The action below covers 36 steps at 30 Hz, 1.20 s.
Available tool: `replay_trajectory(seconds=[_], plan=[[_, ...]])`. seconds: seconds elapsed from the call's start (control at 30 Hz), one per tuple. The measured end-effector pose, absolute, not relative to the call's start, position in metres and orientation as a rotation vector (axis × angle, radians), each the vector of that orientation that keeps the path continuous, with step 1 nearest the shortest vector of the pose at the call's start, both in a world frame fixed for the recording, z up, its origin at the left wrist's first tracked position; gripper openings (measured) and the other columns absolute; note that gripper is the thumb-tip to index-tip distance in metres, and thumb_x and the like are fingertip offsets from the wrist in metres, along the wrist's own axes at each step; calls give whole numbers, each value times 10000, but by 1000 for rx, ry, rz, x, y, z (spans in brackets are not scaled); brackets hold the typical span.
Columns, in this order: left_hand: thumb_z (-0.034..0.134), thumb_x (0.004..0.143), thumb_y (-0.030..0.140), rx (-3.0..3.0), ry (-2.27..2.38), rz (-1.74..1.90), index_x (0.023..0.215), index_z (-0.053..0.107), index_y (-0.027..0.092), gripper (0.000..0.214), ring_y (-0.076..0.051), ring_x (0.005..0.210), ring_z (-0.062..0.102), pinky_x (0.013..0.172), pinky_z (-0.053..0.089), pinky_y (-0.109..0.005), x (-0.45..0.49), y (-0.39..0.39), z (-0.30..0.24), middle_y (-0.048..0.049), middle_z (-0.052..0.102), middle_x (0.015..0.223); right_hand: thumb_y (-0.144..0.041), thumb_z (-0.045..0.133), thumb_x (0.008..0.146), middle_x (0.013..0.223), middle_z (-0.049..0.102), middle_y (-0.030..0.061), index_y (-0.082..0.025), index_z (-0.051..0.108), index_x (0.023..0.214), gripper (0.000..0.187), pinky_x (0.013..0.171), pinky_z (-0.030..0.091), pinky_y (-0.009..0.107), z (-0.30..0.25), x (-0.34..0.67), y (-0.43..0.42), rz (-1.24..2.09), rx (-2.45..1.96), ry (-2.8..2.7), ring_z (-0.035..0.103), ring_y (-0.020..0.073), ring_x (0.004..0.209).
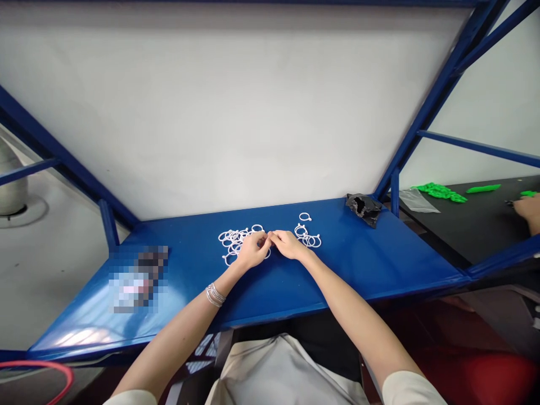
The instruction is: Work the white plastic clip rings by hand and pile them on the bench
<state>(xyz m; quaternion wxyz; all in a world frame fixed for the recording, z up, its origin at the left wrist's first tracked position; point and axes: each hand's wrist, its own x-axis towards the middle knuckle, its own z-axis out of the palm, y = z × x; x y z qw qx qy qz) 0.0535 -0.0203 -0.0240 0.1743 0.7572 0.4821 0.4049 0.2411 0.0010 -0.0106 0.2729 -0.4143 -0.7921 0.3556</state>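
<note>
My left hand (253, 250) and my right hand (287, 244) meet over the blue table, fingertips pinched together and nearly touching. Whatever lies between the fingers is too small and covered to make out. Part of a white ring (268, 254) shows just below the left fingers; whether it is held or lying there I cannot tell. Beside and behind my left hand is a loose pile of thin white rings (231, 238), each with a small knob. A smaller group of the same rings (313, 241) lies right of my right hand, with a single ring (304, 216) farther back.
On the blue table (337, 275), a crumpled black plastic bag (365, 210) sits at the back right. A blurred item (141, 278) lies at the left. Blue frame bars flank the white back panel. At right, another person's hand (529, 208) is near bright green pieces (441, 192).
</note>
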Motion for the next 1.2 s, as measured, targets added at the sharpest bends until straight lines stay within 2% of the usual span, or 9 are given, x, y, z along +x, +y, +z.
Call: replay_trajectory(seconds=[0.1,0.17,0.27,0.4,0.6,0.87,1.0,1.13,1.2], plan=[[596,974,337,2243,1462,1125,684,545,230,313,-163,595,548,721,439,-333,51,-20,-21,-9,617,623,-513,513,1179,1102,775,97,-209,756,1005,426,1064,484,397,-9,253,8,708,-1141,-2118,686,257,1105],[629,954,286,2317,1582,1055,670,527,228,307,-173,601,567,788,443,-365,48,-19,-18,-9,630,622,-403,615,1137,1278,765,154,-191,802,1194,288,1171,453,456,-9,272,18,484,-1322,-2009,665,307,1262],[669,927,239,2363,1741,916,642,503,225,330,-191,614,601,826,423,-390,44,-17,-14,-22,670,640,-271,627,1090,1433,690,220,-174,797,1355,330,1161,453,542,-9,309,35,283,-1721,-1818,617,398,1349],[680,899,208,2374,1831,812,625,465,227,349,-215,624,623,839,404,-411,43,-18,-11,-46,706,664,-145,590,1049,1529,624,244,-207,774,1488,481,1160,452,560,-15,342,49,298,-1972,-1729,598,438,1385],[683,848,169,2360,1806,704,590,400,228,388,-244,630,653,883,417,-434,47,-21,-9,-42,650,605,-135,552,1082,1429,713,230,-135,799,1412,412,1084,516,455,-18,344,53,318,-1985,-1801,668,375,1316],[682,887,176,2368,1757,691,603,407,229,399,-236,641,655,935,447,-459,49,-22,-8,-50,697,643,-84,556,1077,1313,789,161,-184,865,1249,367,928,531,341,-15,334,51,335,-1934,-1829,755,278,1171],[681,913,175,2367,1755,670,614,408,233,410,-240,648,658,951,461,-469,49,-21,-10,-47,699,645,-88,589,1064,1376,756,172,-226,849,1381,432,904,548,334,-14,330,47,347,-1896,-1867,751,283,1205],[738,907,186,2352,1723,717,613,427,230,430,-223,626,639,960,472,-458,47,-18,-15,-20,673,618,-136,577,1096,1383,745,188,-200,908,1206,354,898,562,340,-13,326,45,394,-1893,-1888,753,296,1209],[763,915,216,2353,1693,734,617,431,230,447,-213,614,625,964,472,-456,46,-17,-17,-7,659,610,-132,596,1089,1388,740,190,-188,904,1195,330,896,566,344,-12,326,45,394,-1909,-1855,755,298,1199]])
